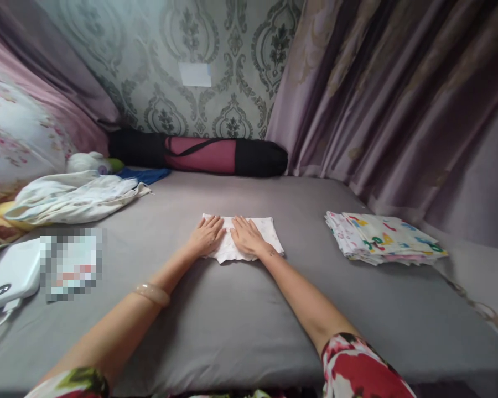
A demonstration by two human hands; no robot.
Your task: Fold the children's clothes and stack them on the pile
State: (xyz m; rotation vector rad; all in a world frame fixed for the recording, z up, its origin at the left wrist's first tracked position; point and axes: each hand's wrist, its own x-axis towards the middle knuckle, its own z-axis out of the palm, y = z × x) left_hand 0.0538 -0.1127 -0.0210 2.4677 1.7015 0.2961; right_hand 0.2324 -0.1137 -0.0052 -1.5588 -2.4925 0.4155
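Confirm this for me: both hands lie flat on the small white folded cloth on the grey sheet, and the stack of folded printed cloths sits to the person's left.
One thing is wrong: the stack of folded printed cloths sits to the person's right, not the left, as the head view shows. The rest holds: the left hand and right hand lie flat on the small white folded cloth on the grey sheet.

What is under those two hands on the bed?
A folded white cloth lies flat under the left hand and right hand, on the grey sheet. Its middle is covered by the palms.
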